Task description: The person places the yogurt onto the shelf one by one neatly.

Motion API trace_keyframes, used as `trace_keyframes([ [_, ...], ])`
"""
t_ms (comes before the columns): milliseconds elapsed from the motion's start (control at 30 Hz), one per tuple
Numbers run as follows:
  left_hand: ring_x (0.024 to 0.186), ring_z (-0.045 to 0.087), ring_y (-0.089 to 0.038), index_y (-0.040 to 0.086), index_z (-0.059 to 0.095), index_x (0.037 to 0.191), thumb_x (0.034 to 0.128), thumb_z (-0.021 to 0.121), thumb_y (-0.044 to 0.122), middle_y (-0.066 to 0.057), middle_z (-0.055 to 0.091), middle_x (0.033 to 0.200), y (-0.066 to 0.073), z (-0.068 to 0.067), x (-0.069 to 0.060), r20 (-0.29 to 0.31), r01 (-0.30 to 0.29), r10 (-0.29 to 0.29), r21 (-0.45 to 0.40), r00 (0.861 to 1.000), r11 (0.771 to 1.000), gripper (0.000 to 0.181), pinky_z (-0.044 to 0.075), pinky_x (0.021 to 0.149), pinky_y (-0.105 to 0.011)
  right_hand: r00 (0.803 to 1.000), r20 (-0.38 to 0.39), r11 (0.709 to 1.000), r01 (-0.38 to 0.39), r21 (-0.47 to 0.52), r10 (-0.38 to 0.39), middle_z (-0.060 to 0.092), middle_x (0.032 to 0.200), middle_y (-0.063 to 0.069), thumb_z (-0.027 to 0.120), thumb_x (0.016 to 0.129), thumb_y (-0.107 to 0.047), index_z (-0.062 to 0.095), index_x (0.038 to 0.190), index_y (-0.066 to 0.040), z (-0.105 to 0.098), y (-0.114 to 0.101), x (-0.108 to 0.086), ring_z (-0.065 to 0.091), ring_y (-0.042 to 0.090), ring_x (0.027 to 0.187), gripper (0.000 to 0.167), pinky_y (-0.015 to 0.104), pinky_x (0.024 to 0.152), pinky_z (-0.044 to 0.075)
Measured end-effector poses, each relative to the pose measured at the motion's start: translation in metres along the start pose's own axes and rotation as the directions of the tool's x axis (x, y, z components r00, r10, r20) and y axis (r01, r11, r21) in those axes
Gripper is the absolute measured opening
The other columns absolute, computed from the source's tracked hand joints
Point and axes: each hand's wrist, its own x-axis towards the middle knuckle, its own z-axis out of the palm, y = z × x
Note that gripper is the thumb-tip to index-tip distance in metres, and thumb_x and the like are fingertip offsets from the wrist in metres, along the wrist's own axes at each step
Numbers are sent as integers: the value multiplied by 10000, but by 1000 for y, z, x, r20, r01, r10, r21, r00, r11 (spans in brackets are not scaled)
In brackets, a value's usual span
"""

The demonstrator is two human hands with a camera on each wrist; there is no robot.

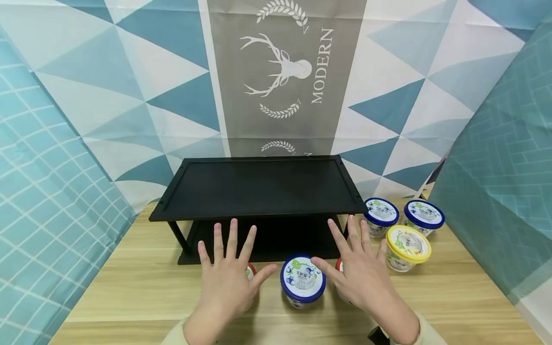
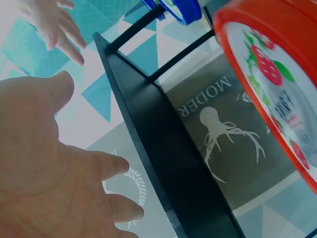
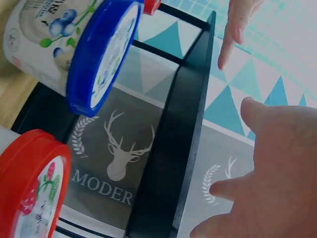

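Both hands hover with fingers spread and hold nothing. In the head view the left hand (image 1: 228, 282) covers most of a red-lidded tub (image 1: 251, 272). The right hand (image 1: 364, 278) partly hides another red-lidded tub (image 1: 339, 264). Between them stands a blue-lidded tub (image 1: 303, 280), its blueberry label facing up. The left wrist view has the left hand (image 2: 64, 163) beside a large red-lidded tub (image 2: 277, 89). In the right wrist view, the right hand (image 3: 267, 173) is across from a blue-lidded tub (image 3: 104, 59) and a red-lidded one (image 3: 37, 188).
Behind the hands stands a black two-tier rack (image 1: 267, 187) on the wooden table (image 1: 129, 287). To its right are two blue-lidded tubs (image 1: 381, 212) (image 1: 424, 215) and a yellow-lidded tub (image 1: 407, 247). Patterned cloth (image 1: 172, 86) hangs behind; a small black object (image 1: 378, 336) lies near the right wrist.
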Motion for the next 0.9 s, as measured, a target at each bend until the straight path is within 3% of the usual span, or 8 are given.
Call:
trace_keyframes([
  [300,1437,-97,-403,310,173,1498,765,369,818,-109,-17,1587,-11,0,3,46,53,-54,14,997,998,913,-21,1073,-696,1000,31,1000,-3,13,3,16,1575,173,271,757,-853,138,1501,-339,0,6,5,-48,404,1442,915,763,1002,-16],
  [500,1428,-73,-437,249,219,1498,757,353,831,-164,29,1577,-24,-5,4,18,84,-84,-12,996,996,952,-10,1057,-715,1000,28,999,5,32,-6,25,1572,183,336,767,-828,167,1502,-314,-3,13,8,-24,427,1436,912,766,1000,3],
  [733,1385,-49,-531,118,227,1491,795,396,779,-279,68,1537,-55,-21,2,0,137,-137,-83,991,987,974,0,1006,-759,1000,30,999,-4,40,3,58,1565,204,343,745,-844,167,1505,-290,-8,21,12,49,476,1415,957,767,998,42],
  [900,1354,-27,-576,70,189,1490,811,354,782,-330,67,1510,-83,-25,0,37,197,-195,-104,980,975,997,21,976,-776,999,41,999,-5,34,3,118,1551,227,370,748,-833,207,1496,-270,-5,30,9,104,474,1407,950,766,985,92],
])
